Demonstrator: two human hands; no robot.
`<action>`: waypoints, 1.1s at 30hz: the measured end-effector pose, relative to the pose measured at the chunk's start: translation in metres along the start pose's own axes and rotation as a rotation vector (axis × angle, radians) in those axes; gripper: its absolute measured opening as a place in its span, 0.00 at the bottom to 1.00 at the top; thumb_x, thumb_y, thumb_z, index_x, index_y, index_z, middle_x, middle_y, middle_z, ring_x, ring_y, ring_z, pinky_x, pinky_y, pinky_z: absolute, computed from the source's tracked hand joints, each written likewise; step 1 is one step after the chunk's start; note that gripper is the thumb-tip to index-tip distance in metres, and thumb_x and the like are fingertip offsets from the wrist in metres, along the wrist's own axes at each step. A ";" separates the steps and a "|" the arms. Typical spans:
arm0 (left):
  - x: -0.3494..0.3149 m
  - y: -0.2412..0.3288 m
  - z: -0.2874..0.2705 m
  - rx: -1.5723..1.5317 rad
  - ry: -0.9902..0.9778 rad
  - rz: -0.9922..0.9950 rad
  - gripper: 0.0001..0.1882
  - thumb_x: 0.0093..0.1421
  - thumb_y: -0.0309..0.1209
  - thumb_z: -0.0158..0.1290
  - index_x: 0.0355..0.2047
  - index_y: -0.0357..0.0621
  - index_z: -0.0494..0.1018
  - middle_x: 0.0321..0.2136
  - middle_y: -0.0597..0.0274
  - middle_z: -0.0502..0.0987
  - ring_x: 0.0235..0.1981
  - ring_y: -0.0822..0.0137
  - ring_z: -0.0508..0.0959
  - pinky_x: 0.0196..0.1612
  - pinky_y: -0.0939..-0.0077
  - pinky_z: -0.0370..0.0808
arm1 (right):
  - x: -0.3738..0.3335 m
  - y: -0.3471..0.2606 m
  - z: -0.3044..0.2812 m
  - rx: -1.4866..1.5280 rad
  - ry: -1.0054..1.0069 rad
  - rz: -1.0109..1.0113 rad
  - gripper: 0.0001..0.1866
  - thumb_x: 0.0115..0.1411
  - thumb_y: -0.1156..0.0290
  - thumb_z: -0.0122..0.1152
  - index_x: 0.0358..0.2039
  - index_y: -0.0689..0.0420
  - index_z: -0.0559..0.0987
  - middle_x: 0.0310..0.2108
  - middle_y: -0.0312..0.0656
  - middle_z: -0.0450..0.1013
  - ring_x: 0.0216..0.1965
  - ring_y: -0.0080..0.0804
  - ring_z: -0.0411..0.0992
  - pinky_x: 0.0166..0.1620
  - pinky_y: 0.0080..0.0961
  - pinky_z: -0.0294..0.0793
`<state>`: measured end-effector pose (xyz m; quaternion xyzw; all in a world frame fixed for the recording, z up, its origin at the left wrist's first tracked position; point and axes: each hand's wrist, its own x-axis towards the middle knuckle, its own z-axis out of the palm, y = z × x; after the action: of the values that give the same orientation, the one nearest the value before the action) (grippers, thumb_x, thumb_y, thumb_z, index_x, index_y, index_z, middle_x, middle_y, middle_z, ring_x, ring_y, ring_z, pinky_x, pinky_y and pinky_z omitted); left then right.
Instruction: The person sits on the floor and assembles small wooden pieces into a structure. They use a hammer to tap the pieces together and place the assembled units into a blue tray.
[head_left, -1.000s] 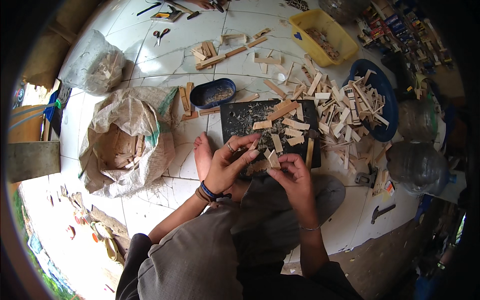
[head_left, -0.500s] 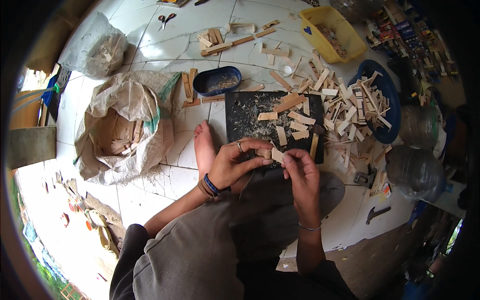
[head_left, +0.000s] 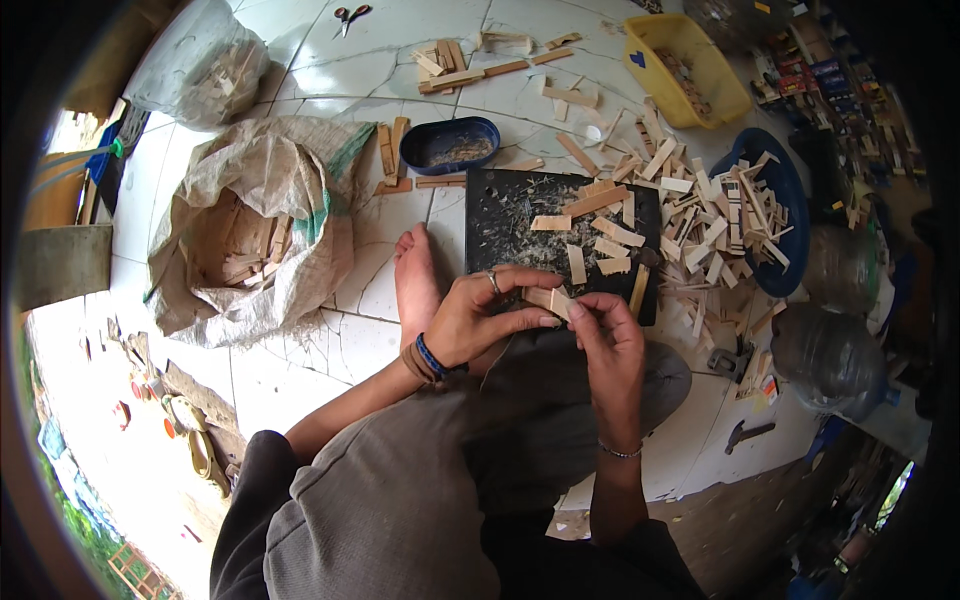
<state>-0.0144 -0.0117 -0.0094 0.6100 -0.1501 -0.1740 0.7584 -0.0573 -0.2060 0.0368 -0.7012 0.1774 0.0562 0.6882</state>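
Observation:
Over the near edge of a black board, my two hands meet at small pale wood pieces. My left hand is closed on a small wood block, thumb below and fingers above. Between the thumb and fingers of my right hand is a thin wood strip, touching the block's right end. My fingertips partly hide where the two pieces meet. Wood shavings and several short strips, such as a flat wood slat, lie on the board.
A heap of wood strips spills from a blue basin at right. A yellow tub stands behind it. An open woven sack holds scraps at left. A blue oval dish, scissors and a hammer lie on the tiles.
The whole scene has shifted slightly right as the view turned. Both hands keep their hold on the wood pieces, and the strip in my right hand now tilts more against the block.

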 end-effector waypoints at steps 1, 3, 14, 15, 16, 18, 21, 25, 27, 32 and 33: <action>0.000 0.001 -0.001 0.040 0.009 0.013 0.22 0.61 0.22 0.66 0.56 0.37 0.79 0.54 0.55 0.81 0.56 0.64 0.80 0.60 0.68 0.77 | 0.000 -0.001 0.001 -0.013 0.000 -0.017 0.06 0.69 0.71 0.65 0.43 0.59 0.80 0.33 0.29 0.75 0.32 0.12 0.66 0.35 0.13 0.65; 0.002 0.001 -0.002 0.145 0.012 0.093 0.22 0.60 0.23 0.67 0.55 0.38 0.79 0.52 0.55 0.82 0.55 0.64 0.81 0.59 0.68 0.77 | 0.000 -0.002 0.001 -0.039 0.009 -0.013 0.06 0.69 0.71 0.66 0.43 0.59 0.80 0.33 0.29 0.75 0.32 0.12 0.67 0.35 0.13 0.65; 0.003 0.000 -0.003 0.233 0.031 0.145 0.18 0.60 0.26 0.67 0.51 0.39 0.82 0.47 0.56 0.85 0.49 0.65 0.82 0.54 0.68 0.79 | 0.003 -0.010 0.002 -0.080 -0.005 -0.052 0.07 0.68 0.71 0.67 0.44 0.60 0.82 0.33 0.28 0.75 0.31 0.11 0.67 0.35 0.12 0.65; 0.003 -0.001 -0.003 0.234 0.033 0.159 0.18 0.60 0.26 0.67 0.51 0.39 0.82 0.47 0.57 0.85 0.48 0.64 0.82 0.54 0.68 0.79 | 0.003 -0.012 0.003 -0.087 0.001 -0.041 0.08 0.68 0.71 0.67 0.45 0.60 0.82 0.33 0.28 0.75 0.31 0.11 0.66 0.35 0.11 0.64; 0.003 -0.002 -0.003 0.221 0.039 0.145 0.18 0.60 0.26 0.67 0.52 0.39 0.82 0.47 0.57 0.85 0.49 0.64 0.82 0.54 0.68 0.79 | 0.002 -0.013 0.003 -0.088 -0.016 -0.031 0.09 0.69 0.70 0.67 0.45 0.60 0.82 0.33 0.28 0.75 0.31 0.11 0.66 0.35 0.11 0.64; 0.004 -0.003 -0.002 0.197 0.051 0.130 0.18 0.60 0.26 0.67 0.52 0.39 0.82 0.48 0.57 0.85 0.49 0.64 0.82 0.54 0.68 0.79 | 0.000 -0.016 0.004 -0.086 -0.038 0.014 0.09 0.69 0.70 0.66 0.46 0.60 0.82 0.32 0.28 0.75 0.30 0.11 0.65 0.34 0.11 0.63; 0.004 -0.004 -0.003 0.226 0.035 0.167 0.18 0.61 0.26 0.67 0.51 0.39 0.82 0.48 0.57 0.85 0.50 0.63 0.82 0.54 0.68 0.79 | 0.000 -0.018 0.005 -0.103 -0.074 0.038 0.10 0.70 0.68 0.64 0.47 0.61 0.83 0.32 0.28 0.75 0.30 0.11 0.64 0.33 0.11 0.63; 0.004 -0.003 -0.004 0.236 0.025 0.161 0.18 0.60 0.26 0.67 0.51 0.39 0.82 0.49 0.57 0.85 0.50 0.61 0.83 0.54 0.67 0.79 | 0.004 -0.021 0.001 -0.145 -0.125 0.080 0.12 0.72 0.67 0.63 0.48 0.63 0.82 0.38 0.34 0.79 0.37 0.16 0.74 0.44 0.16 0.74; 0.005 -0.002 -0.005 0.267 0.031 0.203 0.18 0.60 0.26 0.67 0.51 0.38 0.82 0.49 0.56 0.85 0.50 0.60 0.83 0.54 0.67 0.79 | 0.006 -0.023 -0.001 -0.167 -0.148 0.081 0.12 0.72 0.66 0.63 0.47 0.63 0.82 0.36 0.33 0.79 0.36 0.16 0.74 0.42 0.16 0.74; 0.004 -0.001 -0.006 0.285 0.032 0.216 0.20 0.60 0.26 0.67 0.52 0.38 0.82 0.49 0.55 0.85 0.51 0.58 0.83 0.55 0.66 0.79 | 0.007 -0.026 -0.001 -0.193 -0.133 0.088 0.12 0.72 0.66 0.63 0.45 0.63 0.83 0.33 0.32 0.78 0.34 0.15 0.73 0.40 0.16 0.72; 0.004 -0.001 -0.006 0.290 0.035 0.217 0.20 0.60 0.26 0.67 0.52 0.38 0.81 0.49 0.55 0.85 0.51 0.58 0.83 0.55 0.66 0.79 | 0.007 -0.027 0.000 -0.201 -0.125 0.103 0.12 0.72 0.66 0.64 0.45 0.63 0.83 0.33 0.32 0.78 0.34 0.15 0.73 0.40 0.16 0.72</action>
<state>-0.0082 -0.0086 -0.0116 0.6961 -0.2253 -0.0570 0.6793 -0.0420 -0.2078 0.0597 -0.7519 0.1633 0.1525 0.6203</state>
